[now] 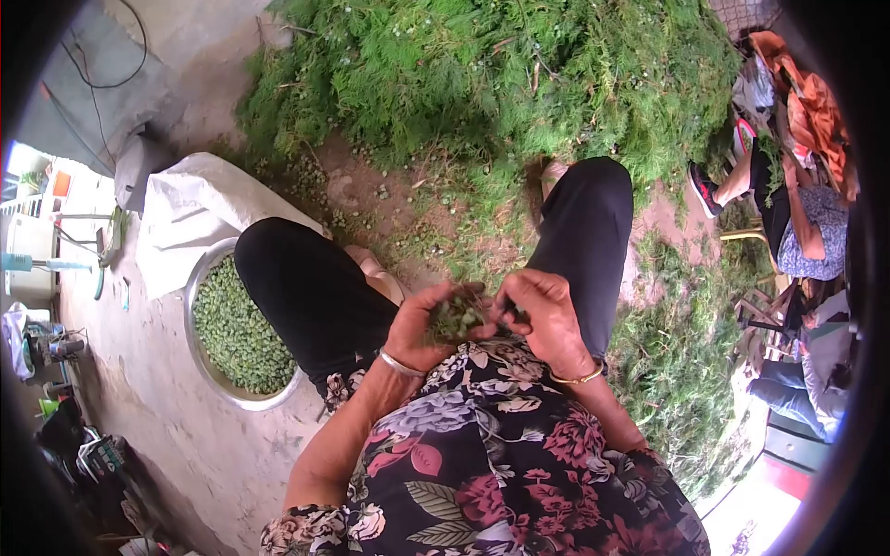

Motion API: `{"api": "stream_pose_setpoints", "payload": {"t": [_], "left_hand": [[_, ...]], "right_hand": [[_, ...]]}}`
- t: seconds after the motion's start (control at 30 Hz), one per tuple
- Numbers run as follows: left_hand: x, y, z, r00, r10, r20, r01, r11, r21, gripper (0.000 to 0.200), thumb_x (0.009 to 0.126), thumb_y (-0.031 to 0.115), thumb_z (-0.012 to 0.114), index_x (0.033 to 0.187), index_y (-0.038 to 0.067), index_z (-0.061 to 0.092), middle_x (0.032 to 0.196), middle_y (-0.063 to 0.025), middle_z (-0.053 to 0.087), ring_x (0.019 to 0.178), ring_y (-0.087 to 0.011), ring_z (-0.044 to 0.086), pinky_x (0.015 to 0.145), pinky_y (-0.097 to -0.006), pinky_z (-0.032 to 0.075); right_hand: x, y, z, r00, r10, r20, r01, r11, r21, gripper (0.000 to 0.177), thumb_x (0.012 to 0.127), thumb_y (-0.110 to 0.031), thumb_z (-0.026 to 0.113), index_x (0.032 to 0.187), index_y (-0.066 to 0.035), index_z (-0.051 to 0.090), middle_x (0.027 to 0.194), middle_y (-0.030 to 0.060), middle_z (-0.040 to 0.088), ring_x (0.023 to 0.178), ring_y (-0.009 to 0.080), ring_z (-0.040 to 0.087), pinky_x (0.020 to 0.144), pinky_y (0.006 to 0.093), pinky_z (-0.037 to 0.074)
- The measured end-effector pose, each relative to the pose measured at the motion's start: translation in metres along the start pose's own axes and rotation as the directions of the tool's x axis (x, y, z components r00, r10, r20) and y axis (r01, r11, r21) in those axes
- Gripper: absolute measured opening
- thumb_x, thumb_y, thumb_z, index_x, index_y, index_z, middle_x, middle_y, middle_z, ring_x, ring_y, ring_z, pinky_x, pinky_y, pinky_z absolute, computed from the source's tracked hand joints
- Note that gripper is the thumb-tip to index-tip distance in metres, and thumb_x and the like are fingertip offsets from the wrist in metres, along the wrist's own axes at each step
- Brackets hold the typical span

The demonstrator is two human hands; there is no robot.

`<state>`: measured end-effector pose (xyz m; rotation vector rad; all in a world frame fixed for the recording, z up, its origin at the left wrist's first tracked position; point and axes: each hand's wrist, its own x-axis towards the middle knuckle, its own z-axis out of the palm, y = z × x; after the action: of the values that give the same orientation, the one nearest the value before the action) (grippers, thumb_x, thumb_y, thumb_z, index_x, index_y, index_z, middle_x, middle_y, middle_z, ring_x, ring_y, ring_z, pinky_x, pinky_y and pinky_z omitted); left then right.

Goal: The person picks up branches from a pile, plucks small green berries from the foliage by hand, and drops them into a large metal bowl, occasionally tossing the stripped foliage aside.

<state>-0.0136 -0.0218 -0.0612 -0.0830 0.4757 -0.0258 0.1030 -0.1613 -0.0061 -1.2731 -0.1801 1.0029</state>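
My left hand (pixel 422 324) is cupped, its fingers closed round a small green sprig (pixel 454 315) with round green cones or berries on it. Right beside it, in front of my lap, my right hand (pixel 542 315) has its thumb and fingers pinched together at the sprig's edge. What sits between those right fingertips is too small to make out. Left of my knee stands a round metal basin (pixel 255 404), full of small green cones (pixel 239 324). A big heap of green leafy branches (pixel 501 74) lies on the ground before my feet.
A white woven sack (pixel 195 199) lies behind the basin. More cut greenery (pixel 677 371) covers the floor on the right. Another person (pixel 807 204) sits at the far right, with further seated legs (pixel 788 398) below. Loose cones (pixel 338 218) are scattered between my feet.
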Motion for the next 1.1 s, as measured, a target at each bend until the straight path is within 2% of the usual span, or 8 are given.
{"api": "stream_pose_setpoints", "payload": {"t": [0.1, 0.3, 0.63, 0.7, 0.8, 0.87, 0.93, 1.1], "left_hand": [[0.005, 0.002, -0.018, 0.983, -0.155, 0.101, 0.160, 0.986, -0.046, 0.049, 0.094, 0.032, 0.046, 0.120, -0.010, 0.046, 0.114, -0.0273, 0.055, 0.107, -0.0404, 0.055, 0.093, -0.0503, 0.046], [0.005, 0.001, -0.012, 0.991, -0.008, 0.131, 0.021, 0.995, -0.094, 0.054, 0.093, 0.037, 0.047, 0.122, -0.009, 0.046, 0.121, -0.0276, 0.051, 0.116, -0.0404, 0.048, 0.102, -0.0518, 0.037], [-0.002, -0.004, 0.008, 0.986, 0.116, 0.122, -0.104, 0.989, -0.105, 0.061, 0.091, 0.041, 0.051, 0.126, -0.008, 0.041, 0.128, -0.0281, 0.044, 0.124, -0.0429, 0.039, 0.103, -0.0527, 0.035], [-0.004, 0.000, 0.006, 0.977, 0.114, 0.179, -0.089, 0.986, -0.144, 0.062, 0.090, 0.041, 0.051, 0.127, -0.009, 0.041, 0.129, -0.0281, 0.044, 0.125, -0.0427, 0.038, 0.104, -0.0526, 0.033], [-0.008, 0.000, 0.011, 0.965, 0.156, 0.210, -0.123, 0.979, -0.164, 0.065, 0.090, 0.043, 0.051, 0.127, -0.008, 0.039, 0.131, -0.0282, 0.042, 0.126, -0.0417, 0.037, 0.106, -0.0523, 0.031], [-0.007, -0.001, 0.014, 0.962, 0.198, 0.187, -0.172, 0.975, -0.143, 0.066, 0.090, 0.045, 0.050, 0.127, -0.008, 0.039, 0.132, -0.0283, 0.040, 0.126, -0.0409, 0.037, 0.107, -0.0522, 0.030], [-0.006, -0.003, 0.014, 0.961, 0.200, 0.191, -0.180, 0.976, -0.120, 0.067, 0.090, 0.046, 0.050, 0.128, -0.008, 0.038, 0.132, -0.0283, 0.040, 0.127, -0.0403, 0.036, 0.107, -0.0508, 0.030], [-0.007, -0.004, 0.018, 0.971, 0.151, 0.185, -0.142, 0.988, -0.060, 0.063, 0.091, 0.043, 0.048, 0.128, -0.008, 0.040, 0.133, -0.0260, 0.041, 0.124, -0.0373, 0.040, 0.107, -0.0457, 0.032]], "right_hand": [[-0.004, 0.013, 0.002, 0.994, -0.083, 0.071, 0.097, 0.972, -0.216, 0.021, 0.090, -0.013, 0.058, 0.077, 0.002, 0.060, 0.066, 0.0031, 0.060, 0.055, 0.0057, 0.051, 0.047, 0.0190, 0.039], [-0.009, 0.022, 0.013, 0.933, -0.293, 0.211, 0.358, 0.676, -0.643, 0.014, 0.077, -0.008, 0.068, 0.088, -0.001, 0.062, 0.070, 0.0138, 0.063, 0.063, 0.0181, 0.065, 0.058, 0.0294, 0.050], [-0.006, 0.026, 0.016, 0.907, -0.339, 0.250, 0.411, 0.581, -0.703, 0.021, 0.079, -0.007, 0.064, 0.098, -0.001, 0.058, 0.071, 0.0114, 0.062, 0.059, 0.0166, 0.061, 0.053, 0.0265, 0.047], [-0.007, 0.025, 0.016, 0.970, -0.219, 0.102, 0.238, 0.940, -0.244, 0.020, 0.082, -0.005, 0.060, 0.100, 0.002, 0.056, 0.078, 0.0075, 0.063, 0.062, 0.0112, 0.058, 0.053, 0.0224, 0.044], [-0.009, 0.001, 0.006, 0.971, 0.085, 0.225, -0.148, 0.948, 0.281, 0.021, 0.083, 0.000, 0.057, 0.103, 0.004, 0.053, 0.085, 0.0054, 0.062, 0.068, 0.0075, 0.055, 0.053, 0.0198, 0.043], [-0.009, 0.000, 0.010, 0.971, 0.113, 0.213, -0.177, 0.934, 0.310, 0.016, 0.082, 0.002, 0.058, 0.098, 0.004, 0.057, 0.082, 0.0052, 0.062, 0.069, 0.0076, 0.056, 0.055, 0.0206, 0.044], [-0.008, 0.006, 0.019, 0.993, -0.078, 0.084, 0.094, 0.972, -0.216, 0.010, 0.081, 0.001, 0.060, 0.091, 0.003, 0.060, 0.079, 0.0034, 0.063, 0.067, 0.0088, 0.057, 0.056, 0.0215, 0.046], [0.001, 0.022, 0.029, 0.887, -0.458, 0.053, 0.397, 0.701, -0.593, 0.010, 0.078, -0.002, 0.065, 0.086, 0.002, 0.061, 0.072, 0.0076, 0.062, 0.064, 0.0073, 0.057, 0.057, 0.0231, 0.047]]}}
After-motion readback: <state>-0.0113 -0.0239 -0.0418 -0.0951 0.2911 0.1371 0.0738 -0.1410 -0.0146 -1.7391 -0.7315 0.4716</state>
